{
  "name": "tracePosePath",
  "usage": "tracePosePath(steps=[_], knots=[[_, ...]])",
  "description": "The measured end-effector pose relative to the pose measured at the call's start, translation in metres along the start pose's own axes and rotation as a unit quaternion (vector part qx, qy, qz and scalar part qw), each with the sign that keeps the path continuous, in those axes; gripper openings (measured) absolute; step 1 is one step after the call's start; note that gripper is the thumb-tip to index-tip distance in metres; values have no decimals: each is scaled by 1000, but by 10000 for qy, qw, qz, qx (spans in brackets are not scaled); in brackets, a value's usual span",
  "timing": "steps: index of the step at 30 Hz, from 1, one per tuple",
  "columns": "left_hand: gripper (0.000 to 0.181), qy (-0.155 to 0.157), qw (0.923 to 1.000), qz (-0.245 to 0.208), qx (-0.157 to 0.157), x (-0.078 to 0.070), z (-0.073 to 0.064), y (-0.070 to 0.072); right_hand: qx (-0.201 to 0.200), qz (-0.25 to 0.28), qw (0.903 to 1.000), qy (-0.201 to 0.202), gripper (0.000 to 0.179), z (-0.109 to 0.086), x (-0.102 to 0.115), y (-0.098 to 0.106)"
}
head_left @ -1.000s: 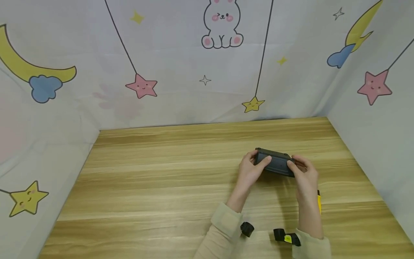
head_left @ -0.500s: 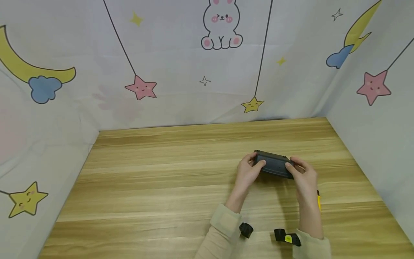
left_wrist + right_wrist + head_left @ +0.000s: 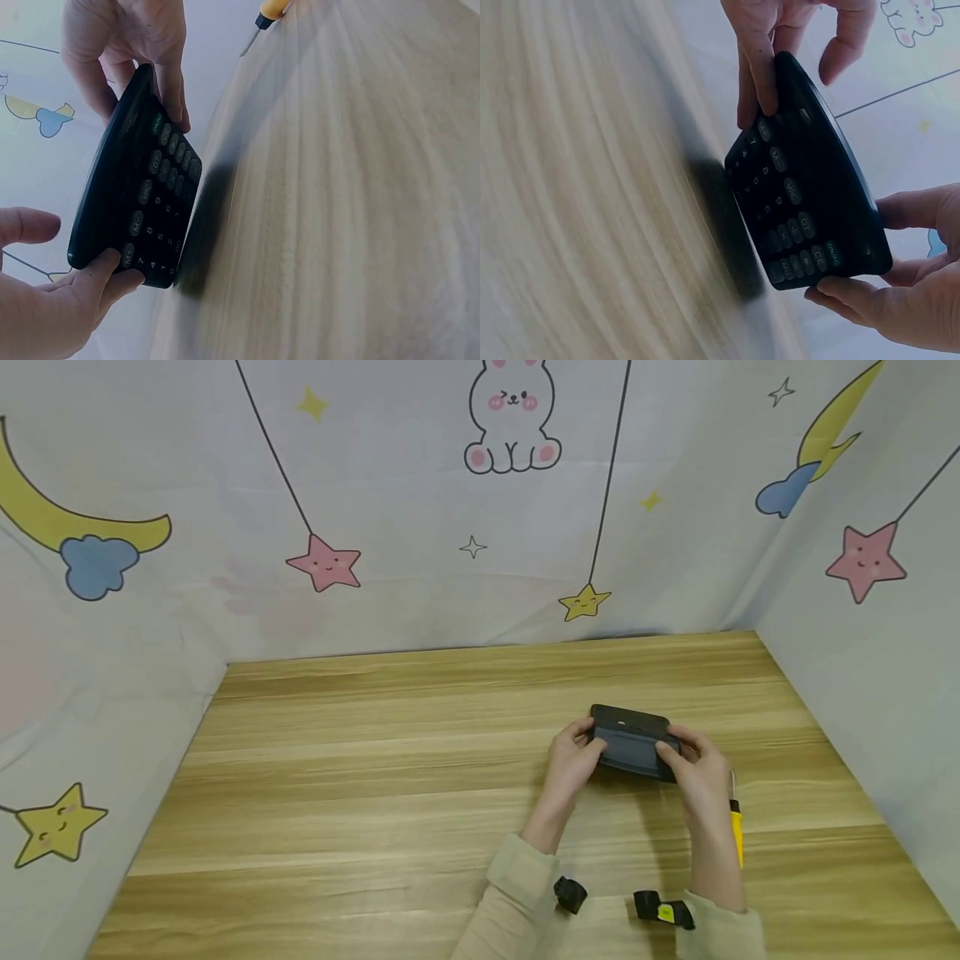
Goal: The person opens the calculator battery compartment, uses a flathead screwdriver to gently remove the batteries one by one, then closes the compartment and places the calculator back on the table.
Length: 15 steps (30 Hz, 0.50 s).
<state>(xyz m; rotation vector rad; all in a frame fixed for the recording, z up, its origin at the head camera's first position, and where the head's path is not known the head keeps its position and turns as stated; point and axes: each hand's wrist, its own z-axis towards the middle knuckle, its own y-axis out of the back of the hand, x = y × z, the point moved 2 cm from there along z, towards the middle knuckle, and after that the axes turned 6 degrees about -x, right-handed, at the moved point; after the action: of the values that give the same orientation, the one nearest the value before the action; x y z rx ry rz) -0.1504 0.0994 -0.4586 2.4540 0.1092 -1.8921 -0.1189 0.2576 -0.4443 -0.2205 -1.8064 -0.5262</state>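
You are holding a dark calculator between both hands, low over the right part of the wood-grain surface. Your left hand is gripping its left end, and your right hand is gripping its right end. In the head view both thumbs are lying over the dark grey panel; in the left wrist view some fingers are touching the key side. The lower edge is sitting close to its own shadow; whether it is touching the surface, I cannot tell.

Handling, in my judgement: you are dealing with a light, stiff plastic body, fairly smooth and liable to slip under dry fingertips. The dark strip past the keys probably includes the display and is likely the most fragile part. The two short ends are offering the soundest hold, with little pressure on the keys.

Orientation: the long axis is running side to side between your hands, the right end slanting slightly nearer to you. The key face is tilting downward and towards you, the number rows pointing at the surface. A yellow-handled screwdriver is lying beside your right forearm, its shaft pointing away from you.
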Motion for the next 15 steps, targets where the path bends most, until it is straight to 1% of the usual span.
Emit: tracePosePath(steps=[4,5,11,15], knots=[[50,-62,9999,97,26,2,2,0,108,-281,9995,97,49,0,-1,0],[49,-96,9998,146,62,2,2,0,136,-348,9992,116,49,0,-1,1],[47,-62,9992,217,330,5,4,3,351,-579,9976,150,51,0,-3,3],[46,-48,9988,256,422,6,5,4,558,-825,9948,210,54,1,-6,3]])
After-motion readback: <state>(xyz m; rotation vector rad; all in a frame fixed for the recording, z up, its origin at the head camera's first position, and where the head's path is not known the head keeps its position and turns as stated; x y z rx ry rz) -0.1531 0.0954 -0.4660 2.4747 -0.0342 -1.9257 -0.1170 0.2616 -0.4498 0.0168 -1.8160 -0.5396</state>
